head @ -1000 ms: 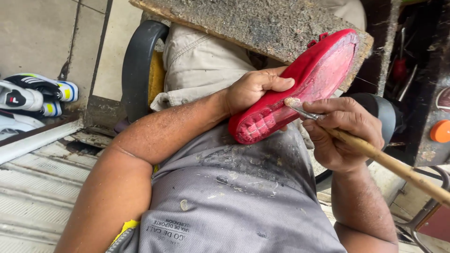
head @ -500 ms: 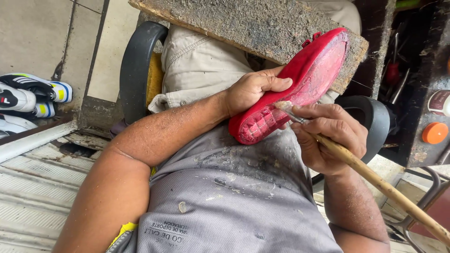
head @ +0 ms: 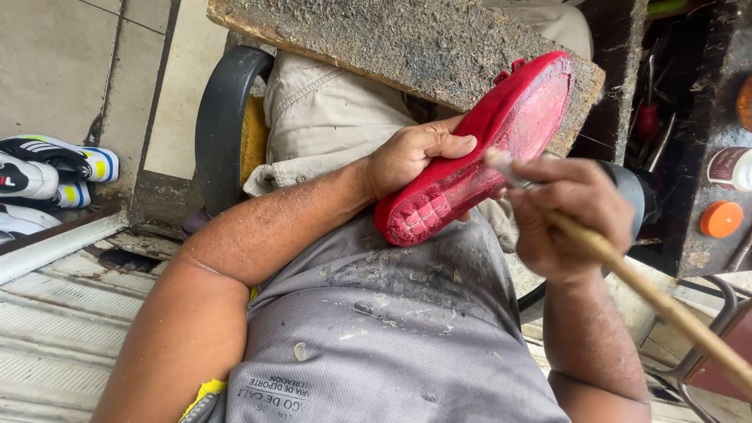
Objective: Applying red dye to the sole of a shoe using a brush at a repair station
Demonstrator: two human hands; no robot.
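Two hands busy, left hand [head: 415, 157] gripping red shoe [head: 486, 149], right hand [head: 568, 215] clutching brush [head: 627, 274]

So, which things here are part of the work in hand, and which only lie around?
In use:
left hand
red shoe
right hand
long-handled brush
rough board

Lying about:
sports shoes
orange cap
hanging tools

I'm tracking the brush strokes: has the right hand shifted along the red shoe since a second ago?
Yes. The right hand has slid toward the shoe's heel end, which points at the chest; the wooden board stays put.
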